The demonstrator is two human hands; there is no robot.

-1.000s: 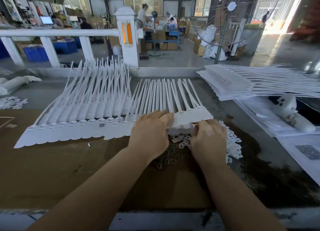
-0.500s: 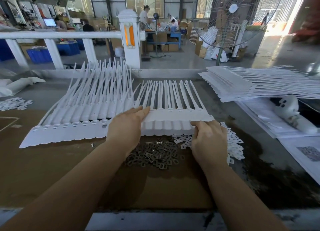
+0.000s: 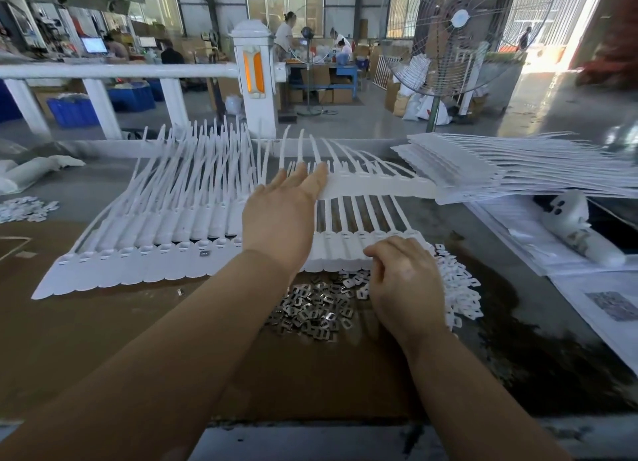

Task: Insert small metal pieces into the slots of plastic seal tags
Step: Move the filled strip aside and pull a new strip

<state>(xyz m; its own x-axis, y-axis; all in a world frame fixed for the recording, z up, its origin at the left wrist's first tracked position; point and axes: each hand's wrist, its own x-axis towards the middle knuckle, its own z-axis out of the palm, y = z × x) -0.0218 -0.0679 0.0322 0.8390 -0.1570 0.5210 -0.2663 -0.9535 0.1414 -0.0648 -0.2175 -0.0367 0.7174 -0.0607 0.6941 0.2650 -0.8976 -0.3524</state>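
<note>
My left hand (image 3: 283, 215) is raised over the table and holds one end of a white strip of seal tags (image 3: 376, 188), lifted clear with its tails pointing away. Under it a second strip of seal tags (image 3: 345, 253) lies flat. My right hand (image 3: 404, 281) sits on that strip's right end, fingers curled over the tag heads. A pile of small metal pieces (image 3: 310, 310) lies just in front of the strip, between my wrists. More filled-looking tags (image 3: 138, 264) lie in a row to the left.
White plastic bits (image 3: 461, 288) are heaped right of my right hand. A tall stack of tag strips (image 3: 518, 167) lies at the back right, with papers (image 3: 587, 288) and a white device (image 3: 576, 226) beyond. Brown cardboard (image 3: 86, 340) covers the near table; a white railing (image 3: 114, 70) stands behind.
My left hand has risen and moved away from me, lifting one strip of tags off the one beneath. My right hand stayed low on the lower strip's right end.
</note>
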